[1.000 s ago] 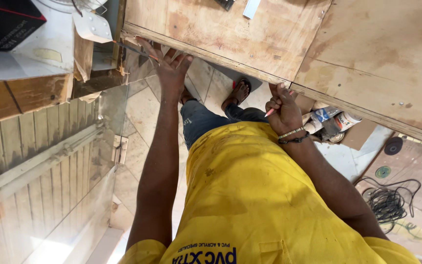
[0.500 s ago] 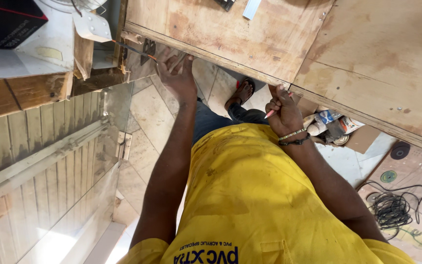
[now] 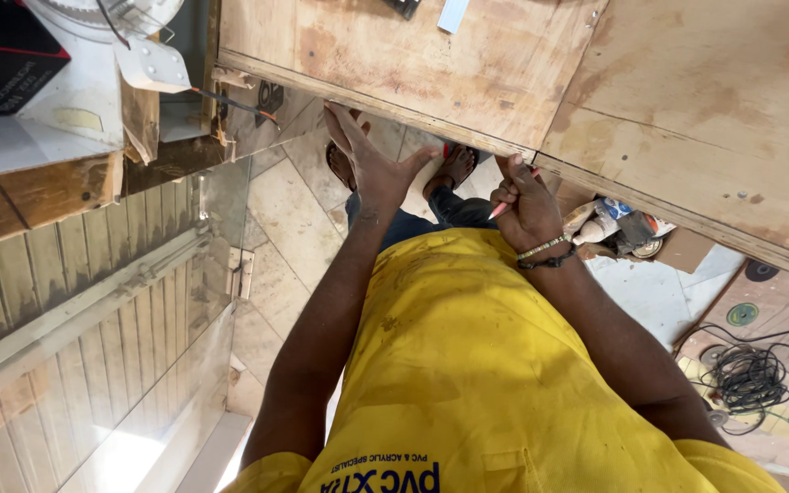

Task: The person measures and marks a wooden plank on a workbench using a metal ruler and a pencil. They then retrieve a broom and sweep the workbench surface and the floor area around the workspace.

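Observation:
My left hand (image 3: 372, 162) is open with its fingers spread, and the fingertips rest against the near edge of a large plywood sheet (image 3: 431, 64). My right hand (image 3: 524, 203), a beaded bracelet on its wrist, is closed around a red pencil (image 3: 507, 204) just under the same edge, where that sheet meets a second plywood sheet (image 3: 714, 119). Below the hands I see my yellow shirt (image 3: 477, 365), blue trousers and sandalled feet (image 3: 454, 164) on the tiled floor.
A black box (image 3: 2, 59) and a white metal bracket (image 3: 152, 66) sit on a wooden bench at the upper left. A slatted panel with a glass pane (image 3: 93, 319) leans at the left. Bottles and tape (image 3: 618, 228) and a black cable coil (image 3: 755, 374) lie on the floor at the right.
My left hand has slid a little to the right along the plywood edge, closer to my right hand. The right hand keeps its hold on the pencil at the same spot.

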